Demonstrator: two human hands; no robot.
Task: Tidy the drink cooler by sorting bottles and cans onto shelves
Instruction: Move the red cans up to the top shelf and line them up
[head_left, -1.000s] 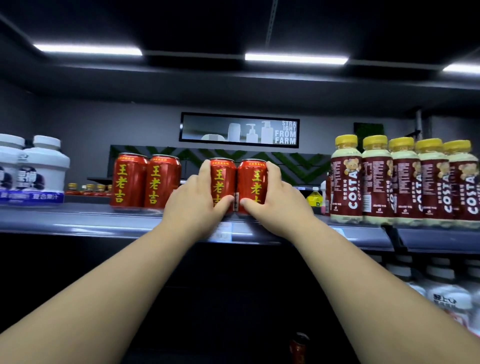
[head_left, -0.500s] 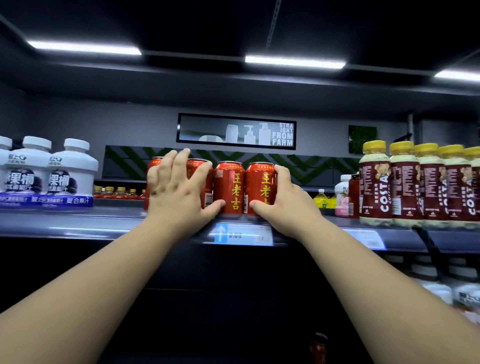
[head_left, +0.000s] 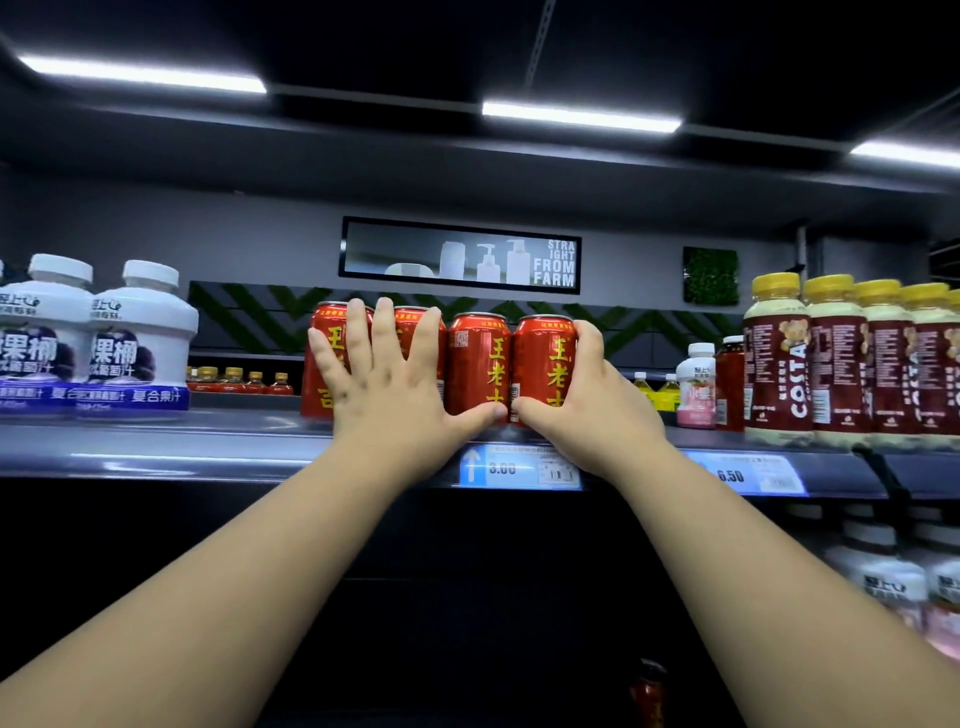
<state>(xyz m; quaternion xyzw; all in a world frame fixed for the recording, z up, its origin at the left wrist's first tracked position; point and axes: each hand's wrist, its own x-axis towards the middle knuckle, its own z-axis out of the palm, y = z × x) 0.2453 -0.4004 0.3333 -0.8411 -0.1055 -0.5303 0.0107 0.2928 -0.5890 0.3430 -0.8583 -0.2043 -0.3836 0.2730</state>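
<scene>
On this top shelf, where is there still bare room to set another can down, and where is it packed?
The widest bare stretch of shelf lies between the white juice jugs and the row of four red cans. A narrower gap sits between the right hand and the small pink bottle. The right end is packed with Costa coffee bottles; the left hand covers the two left cans.

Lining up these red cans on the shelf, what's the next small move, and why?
Probably press both hands inward: the left hand lies flat across the two left cans, the right hand cups the rightmost can, and the four stand almost flush, so a gentle squeeze would close the row.
</scene>
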